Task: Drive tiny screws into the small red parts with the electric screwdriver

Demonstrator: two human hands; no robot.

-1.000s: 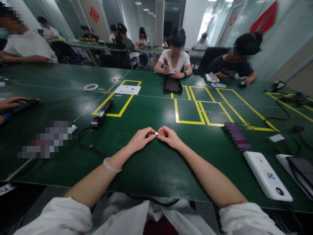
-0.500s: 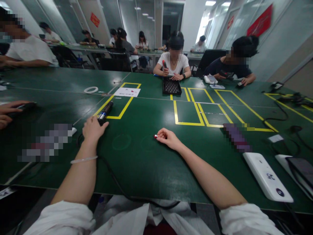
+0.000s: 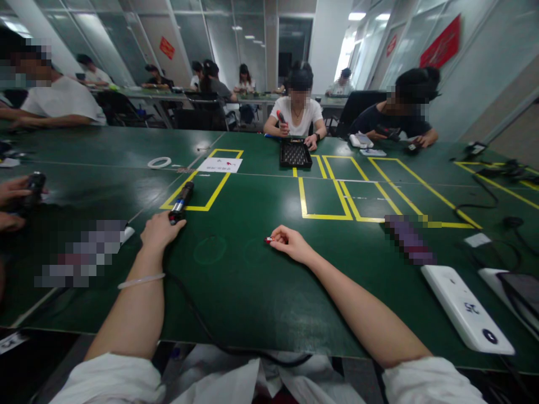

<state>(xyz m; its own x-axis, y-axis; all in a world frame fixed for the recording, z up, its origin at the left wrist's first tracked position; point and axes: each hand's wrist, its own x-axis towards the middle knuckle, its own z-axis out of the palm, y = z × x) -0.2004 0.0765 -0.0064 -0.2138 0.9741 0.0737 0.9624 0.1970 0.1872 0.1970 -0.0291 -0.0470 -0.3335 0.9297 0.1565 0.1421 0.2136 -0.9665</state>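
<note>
My left hand (image 3: 162,231) is closed round the near end of a dark cylindrical tool (image 3: 182,202) with a blue and silver band, which points away from me on the green table (image 3: 236,297). Between thumb and forefinger, my right hand (image 3: 291,243) pinches a small red and white piece (image 3: 268,240) near the middle of the table. Faint chalk-like circles mark the surface between my hands. Beyond the tool, a white paper (image 3: 219,164) lies across a yellow-taped rectangle.
White power bank (image 3: 467,308) and blurred phone (image 3: 409,240) lie on the right. A black cable (image 3: 193,308) runs past my left forearm. Across the table, a person works at a black tray (image 3: 296,154). A white ring (image 3: 159,163) lies back left.
The view has tilted slightly upward. At the far left, a co-worker's hand now holds a dark object more upright. The co-worker's hand at the black tray has shifted to its right edge.
</note>
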